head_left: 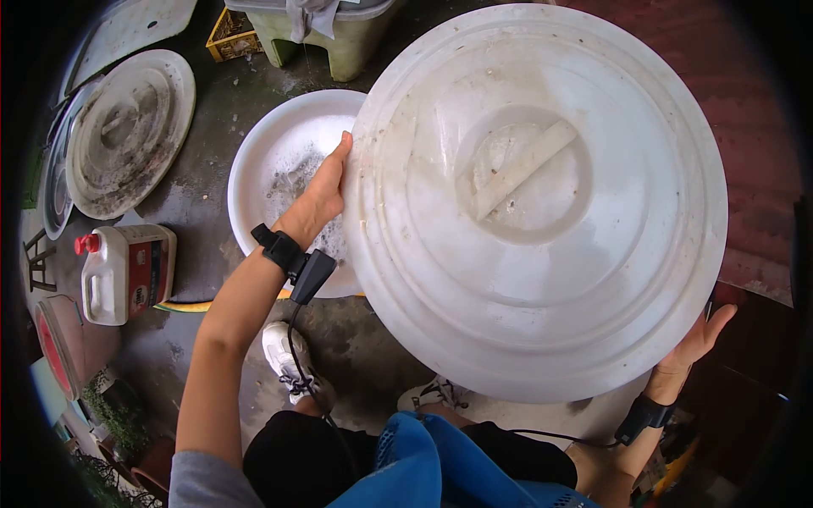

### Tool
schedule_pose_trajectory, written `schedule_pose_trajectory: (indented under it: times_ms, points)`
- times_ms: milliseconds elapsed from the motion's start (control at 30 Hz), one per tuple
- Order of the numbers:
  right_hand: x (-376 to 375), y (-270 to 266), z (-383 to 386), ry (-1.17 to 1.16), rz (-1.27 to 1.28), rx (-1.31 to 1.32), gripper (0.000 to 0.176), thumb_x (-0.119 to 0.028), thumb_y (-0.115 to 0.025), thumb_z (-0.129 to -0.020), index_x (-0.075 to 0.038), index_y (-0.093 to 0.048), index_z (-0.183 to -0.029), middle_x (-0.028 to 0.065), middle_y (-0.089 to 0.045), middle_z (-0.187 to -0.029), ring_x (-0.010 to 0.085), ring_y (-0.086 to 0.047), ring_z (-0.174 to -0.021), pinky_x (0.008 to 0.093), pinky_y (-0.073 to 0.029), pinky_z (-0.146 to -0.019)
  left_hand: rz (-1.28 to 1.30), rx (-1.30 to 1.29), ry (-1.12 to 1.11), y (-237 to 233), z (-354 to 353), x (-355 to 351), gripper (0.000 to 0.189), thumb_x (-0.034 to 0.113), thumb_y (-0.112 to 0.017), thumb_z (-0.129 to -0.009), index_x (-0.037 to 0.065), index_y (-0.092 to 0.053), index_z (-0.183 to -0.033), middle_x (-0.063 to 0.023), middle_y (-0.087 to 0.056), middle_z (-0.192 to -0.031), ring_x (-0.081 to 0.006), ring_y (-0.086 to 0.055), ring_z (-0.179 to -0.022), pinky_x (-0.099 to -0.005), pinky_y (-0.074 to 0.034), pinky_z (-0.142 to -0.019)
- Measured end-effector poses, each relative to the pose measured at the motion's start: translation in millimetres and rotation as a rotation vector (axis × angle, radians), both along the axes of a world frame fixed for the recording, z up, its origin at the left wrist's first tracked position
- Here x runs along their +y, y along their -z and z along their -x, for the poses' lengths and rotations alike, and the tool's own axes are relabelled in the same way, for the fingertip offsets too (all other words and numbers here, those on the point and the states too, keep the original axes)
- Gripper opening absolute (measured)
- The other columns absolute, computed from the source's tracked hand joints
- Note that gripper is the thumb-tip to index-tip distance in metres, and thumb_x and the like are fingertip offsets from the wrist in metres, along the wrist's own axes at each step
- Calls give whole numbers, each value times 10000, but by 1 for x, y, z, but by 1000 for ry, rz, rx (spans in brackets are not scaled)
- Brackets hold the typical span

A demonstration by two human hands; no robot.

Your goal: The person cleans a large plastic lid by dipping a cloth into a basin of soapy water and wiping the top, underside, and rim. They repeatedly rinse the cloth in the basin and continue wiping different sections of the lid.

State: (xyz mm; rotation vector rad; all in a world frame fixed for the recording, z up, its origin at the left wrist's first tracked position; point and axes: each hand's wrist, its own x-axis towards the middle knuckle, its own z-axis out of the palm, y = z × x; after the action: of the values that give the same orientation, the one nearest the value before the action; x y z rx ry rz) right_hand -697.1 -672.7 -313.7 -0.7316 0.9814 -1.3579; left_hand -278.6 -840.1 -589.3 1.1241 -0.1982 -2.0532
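A large round white plastic lid with a bar handle across its recessed centre fills the right of the view, dotted with small dirt specks. My left hand grips its left rim, thumb on the edge and the other fingers hidden beneath. At the lower right rim, my right hand holds the lid from below, with part of the hand out of sight. Partly behind the lid and my left forearm sits a white basin with soapy suds.
To the left are a dirty round lid leaning with other covers, and a white jug with a red cap. A grey-green plastic stool and a yellow crate stand behind. A yellow hose crosses the wet floor.
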Motion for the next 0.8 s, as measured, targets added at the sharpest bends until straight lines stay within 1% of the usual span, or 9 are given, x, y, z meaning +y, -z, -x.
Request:
schedule_pose_trajectory:
  times_ms: [100, 167, 267, 300, 400, 533, 600, 733, 800]
  points:
    - [35, 14, 2, 148, -1, -6, 917, -615, -527, -848, 51, -246, -1413, 170, -339, -1447, 302, -358, -1311, 428, -298, -1081, 48, -49, -29, -7, 13, -5, 577, 493, -362, -973, 47, -447, -1330, -158, -497, -1325, -242, -499, -1201, -371, -383, -1033]
    - [49, 24, 6, 139, 63, 94, 836, -494, -590, -853, 59, -280, -1398, 164, -398, -1405, 301, -409, -1273, 412, -328, -1059, 45, -72, -40, -11, 22, -8, 577, 495, -350, -976, 52, -445, -1333, -153, -495, -1329, -239, -493, -1208, -370, -378, -1039]
    - [47, 23, 24, 44, 58, 307, 684, -421, -517, -888, 28, -351, -1376, 192, -482, -1311, 310, -489, -1188, 408, -366, -1027, 29, -115, -41, -18, 38, -10, 579, 498, -321, -981, 59, -443, -1338, -143, -492, -1336, -237, -480, -1224, -371, -366, -1051]
    - [43, 24, 31, 44, 62, 291, 684, -421, -517, -888, 28, -351, -1376, 192, -482, -1311, 310, -489, -1188, 408, -366, -1027, 12, -135, -41, -20, 43, -9, 580, 499, -305, -984, 62, -441, -1341, -137, -491, -1339, -238, -472, -1233, -372, -361, -1056]
    - [17, 21, 31, 269, 140, 440, 650, -388, -493, -882, 60, -385, -1341, 185, -516, -1261, 307, -517, -1146, 391, -396, -981, 26, -155, -52, -22, 57, -6, 588, 502, -284, -986, 65, -424, -1354, -131, -482, -1349, -242, -462, -1242, -380, -351, -1065]
    - [-32, 2, 0, 353, 213, 393, 616, -382, -461, -905, 56, -400, -1334, 184, -505, -1276, 293, -516, -1146, 386, -394, -984, -30, -164, -106, -40, 73, -2, 586, 491, -273, -990, 64, -390, -1374, -136, -457, -1370, -246, -458, -1246, -395, -338, -1079]
    - [-49, -18, -24, 498, 191, 368, 596, -386, -437, -923, 53, -416, -1326, 183, -504, -1276, 277, -515, -1145, 384, -393, -985, -33, -153, -139, -51, 80, 3, 583, 489, -274, -991, 64, -393, -1372, -136, -459, -1368, -247, -459, -1245, -396, -340, -1078]
    - [-55, -41, -38, 464, 226, 236, 544, -336, -491, -895, 82, -486, -1243, 200, -516, -1255, 291, -537, -1108, 372, -426, -959, -36, -101, -155, -58, 88, 5, 578, 486, -275, -991, 65, -397, -1368, -136, -465, -1362, -247, -470, -1234, -398, -353, -1070]
    - [-55, -48, -52, 581, 325, 643, 472, -314, -499, -896, 49, -554, -1192, 186, -539, -1239, 279, -568, -1072, 351, -445, -949, -60, -53, -133, -52, 86, 4, 578, 482, -279, -993, 53, -405, -1360, -130, -475, -1355, -242, -483, -1221, -386, -360, -1063]
